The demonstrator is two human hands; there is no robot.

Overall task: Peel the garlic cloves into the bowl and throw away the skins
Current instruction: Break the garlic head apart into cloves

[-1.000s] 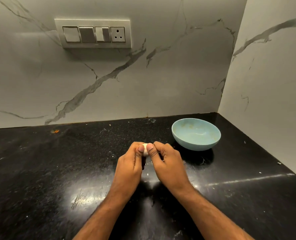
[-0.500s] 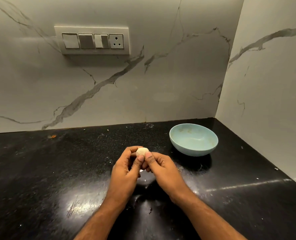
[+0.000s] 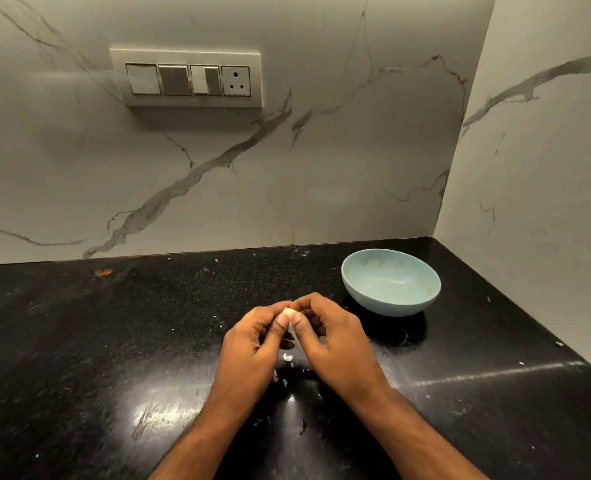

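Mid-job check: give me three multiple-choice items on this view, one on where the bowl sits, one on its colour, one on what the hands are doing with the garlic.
1. Where is the bowl?
A. Left of the hands
B. Right of the hands, near the corner
C. Under the switch plate

2. What colour is it?
A. Light blue
B. Red
C. Black

3. What state is the garlic clove in?
A. Lying in the bowl
B. Lying loose on the counter
C. Pinched between both hands

Answers: 1 B, it stands on the counter beyond the right hand, by the side wall. 2 A, its rim and inside are pale blue. 3 C, the left hand and right hand meet on it above the counter; the bowl looks empty.
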